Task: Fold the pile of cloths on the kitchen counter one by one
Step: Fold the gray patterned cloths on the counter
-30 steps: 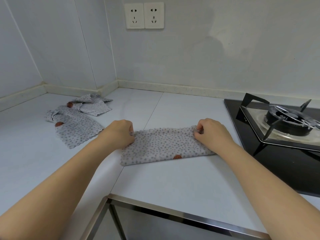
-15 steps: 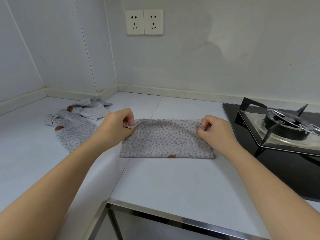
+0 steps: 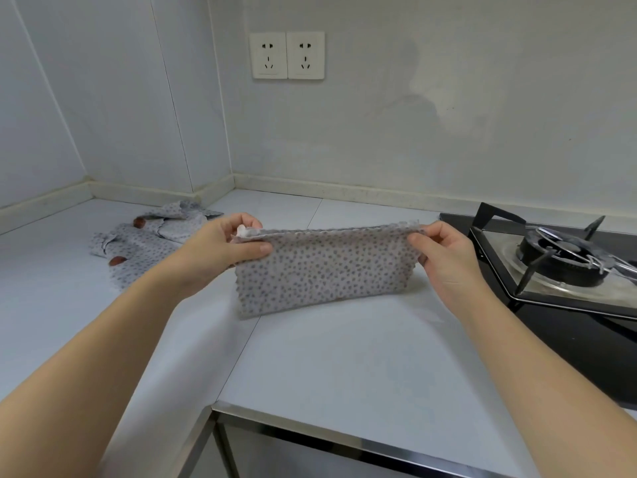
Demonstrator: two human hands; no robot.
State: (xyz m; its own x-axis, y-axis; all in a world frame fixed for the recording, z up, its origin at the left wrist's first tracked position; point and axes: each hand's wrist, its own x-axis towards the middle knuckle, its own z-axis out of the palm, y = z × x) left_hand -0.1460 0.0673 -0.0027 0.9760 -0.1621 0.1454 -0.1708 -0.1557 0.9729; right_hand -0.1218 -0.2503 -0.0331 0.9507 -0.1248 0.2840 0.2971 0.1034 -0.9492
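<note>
A grey dotted cloth [image 3: 324,270], folded into a long strip, hangs upright above the white counter [image 3: 327,367]; whether its lower edge touches the surface is unclear. My left hand [image 3: 220,251] pinches its upper left corner between thumb and fingers. My right hand [image 3: 444,257] pinches the upper right corner. A loose pile of matching dotted cloths [image 3: 144,243] with small brown patches lies crumpled at the back left of the counter, partly hidden behind my left hand.
A black gas hob [image 3: 565,270] with a metal burner grate fills the right side, close to my right hand. Two wall sockets [image 3: 287,56] sit above the back wall. The counter's steel front edge [image 3: 310,426] runs below.
Both hands have lifted the folded cloth's top edge off the counter, so it now hangs upright instead of lying flat. The pile at the left has not moved.
</note>
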